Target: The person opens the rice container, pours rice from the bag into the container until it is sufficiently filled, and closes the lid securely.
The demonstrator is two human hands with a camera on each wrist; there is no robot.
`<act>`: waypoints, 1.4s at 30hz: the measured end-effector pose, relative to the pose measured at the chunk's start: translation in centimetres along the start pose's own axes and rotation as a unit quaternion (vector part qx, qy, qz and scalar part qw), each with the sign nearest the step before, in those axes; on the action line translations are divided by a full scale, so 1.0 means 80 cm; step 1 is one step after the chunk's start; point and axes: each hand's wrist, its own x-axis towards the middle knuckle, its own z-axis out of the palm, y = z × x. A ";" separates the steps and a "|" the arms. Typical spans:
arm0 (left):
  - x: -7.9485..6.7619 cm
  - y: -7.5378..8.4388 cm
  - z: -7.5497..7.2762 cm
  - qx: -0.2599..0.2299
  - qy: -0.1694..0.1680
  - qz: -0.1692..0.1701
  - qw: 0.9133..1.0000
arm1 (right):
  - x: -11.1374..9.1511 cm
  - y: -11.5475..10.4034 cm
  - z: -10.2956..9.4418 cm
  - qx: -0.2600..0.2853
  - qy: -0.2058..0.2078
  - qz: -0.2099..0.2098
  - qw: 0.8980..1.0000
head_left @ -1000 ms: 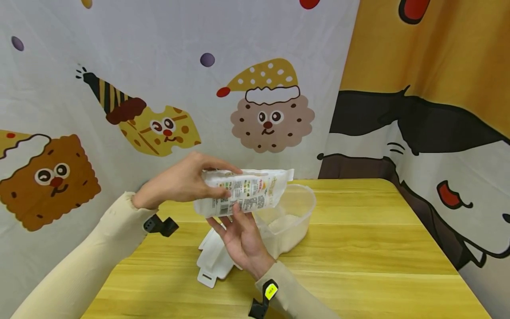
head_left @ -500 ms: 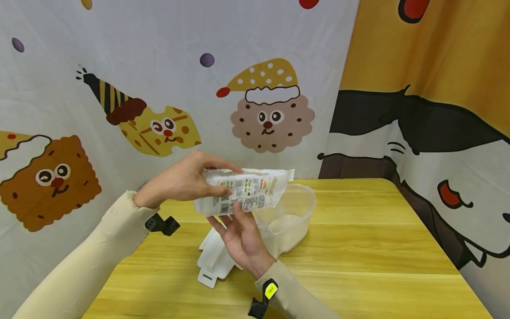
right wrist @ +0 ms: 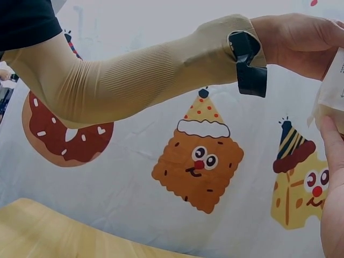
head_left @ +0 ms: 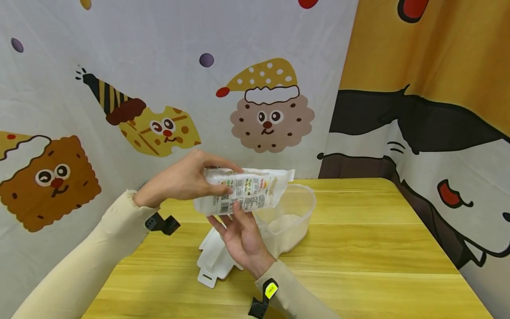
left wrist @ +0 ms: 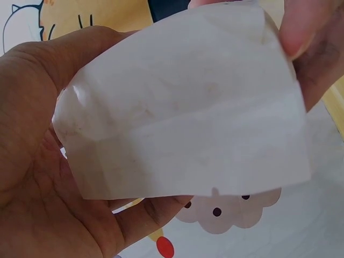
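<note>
A white bag (head_left: 243, 190) printed with small text, coloured pictures and a barcode is held lying sideways above the table. My left hand (head_left: 185, 177) grips its left end, thumb across the printed face and fingers over the top edge. From below, my right hand (head_left: 245, 243) holds the lower edge, its thumb on the printed side. In the left wrist view the bag's plain flat end (left wrist: 188, 118) faces the camera. The bag's right end overlaps a clear plastic container (head_left: 307, 221), which has white, fine-looking contents low inside.
A white plastic piece with a slotted tab (head_left: 215, 261) lies on the wooden table (head_left: 378, 239), left of the container and partly behind my right hand. A curtain with cartoon biscuits (head_left: 272, 124) hangs directly behind the table.
Hardly anything differs: both hands keep their hold on the bag, which stays in the same sideways position over the container.
</note>
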 end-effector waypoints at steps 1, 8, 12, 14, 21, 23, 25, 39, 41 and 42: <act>0.000 0.000 0.000 0.000 0.000 -0.001 1.000 | 0.000 0.000 0.000 0.000 0.000 0.000 1.000; 0.000 0.001 -0.001 0.001 -0.002 -0.003 1.000 | 0.001 0.002 0.000 -0.001 0.001 -0.003 1.000; 0.000 0.002 -0.002 0.005 -0.003 -0.002 1.000 | 0.001 0.003 0.000 0.001 0.003 -0.001 1.000; 0.000 0.002 -0.002 0.008 -0.002 -0.002 1.000 | 0.001 0.003 0.000 0.001 0.004 0.001 1.000; 0.000 0.002 -0.001 0.008 -0.004 -0.004 1.000 | 0.000 0.003 0.000 0.002 0.006 0.009 1.000; 0.000 0.001 -0.001 0.008 -0.004 -0.004 1.000 | 0.000 0.003 0.000 0.000 0.007 0.009 1.000; 0.001 0.001 -0.001 0.009 -0.004 -0.002 1.000 | 0.000 0.003 0.000 -0.002 0.007 0.008 1.000; 0.001 0.001 0.001 0.002 -0.004 -0.007 1.000 | -0.001 0.003 -0.002 -0.014 0.007 0.010 1.000; 0.001 0.001 0.002 0.001 -0.005 -0.008 1.000 | -0.001 0.003 -0.003 -0.015 0.007 0.009 1.000; 0.001 0.001 0.002 0.001 -0.005 -0.008 1.000 | -0.001 0.003 -0.003 -0.014 0.007 0.009 1.000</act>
